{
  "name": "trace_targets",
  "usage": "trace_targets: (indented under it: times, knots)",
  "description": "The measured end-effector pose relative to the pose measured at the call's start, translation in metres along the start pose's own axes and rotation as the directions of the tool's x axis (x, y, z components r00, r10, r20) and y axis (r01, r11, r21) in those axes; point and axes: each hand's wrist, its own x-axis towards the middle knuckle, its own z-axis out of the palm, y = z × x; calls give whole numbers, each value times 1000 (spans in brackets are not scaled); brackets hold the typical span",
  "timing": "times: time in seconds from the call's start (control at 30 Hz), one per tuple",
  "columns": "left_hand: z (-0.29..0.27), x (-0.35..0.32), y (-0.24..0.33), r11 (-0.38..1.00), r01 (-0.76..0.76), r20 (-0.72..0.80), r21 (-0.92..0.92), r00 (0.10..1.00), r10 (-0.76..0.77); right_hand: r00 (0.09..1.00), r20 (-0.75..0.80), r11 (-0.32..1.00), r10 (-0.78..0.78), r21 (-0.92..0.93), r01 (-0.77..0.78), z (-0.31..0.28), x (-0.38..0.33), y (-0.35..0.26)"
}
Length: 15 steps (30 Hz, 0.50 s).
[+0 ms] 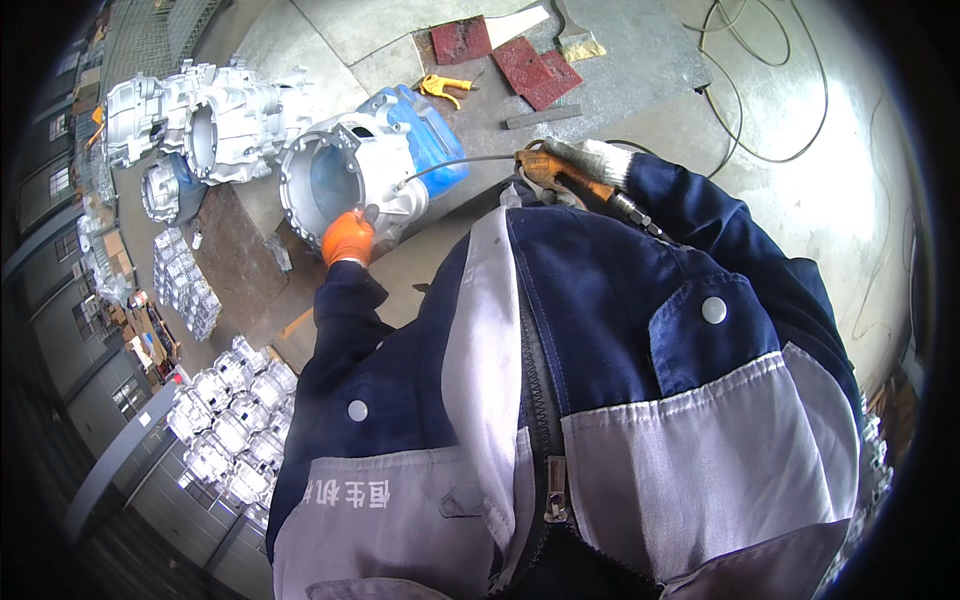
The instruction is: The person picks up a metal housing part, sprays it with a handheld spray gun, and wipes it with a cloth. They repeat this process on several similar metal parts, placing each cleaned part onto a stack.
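Observation:
A silver cast metal housing with a wide round flange lies on its side in front of me, its open mouth facing left. My left hand, in an orange glove, grips the near lower edge of that flange. Wrapped round an orange air blow gun is my right hand, in a whitish glove. The gun's long thin metal nozzle points left, and its tip is at the right side of the housing. A hose coupling shows at the gun's rear. Behind the housing sits a blue block.
More silver housings stand at the far left; several others are grouped on the floor lower left. A yellow blow gun, dark red abrasive sheets, a brush and a grey bar lie beyond. A hose loops at right.

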Motion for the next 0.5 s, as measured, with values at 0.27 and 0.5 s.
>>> trace_targets:
  times: [0.27,0.5]
  knots:
    - [-5,20,25,989,136,2,53,991,-136,990,-88,979,-107,166,121,-6,-15,-9]
    - [-24,42,30,919,-158,-232,-361,970,76,971,-55,960,-233,147,239,-7,-13,-6]
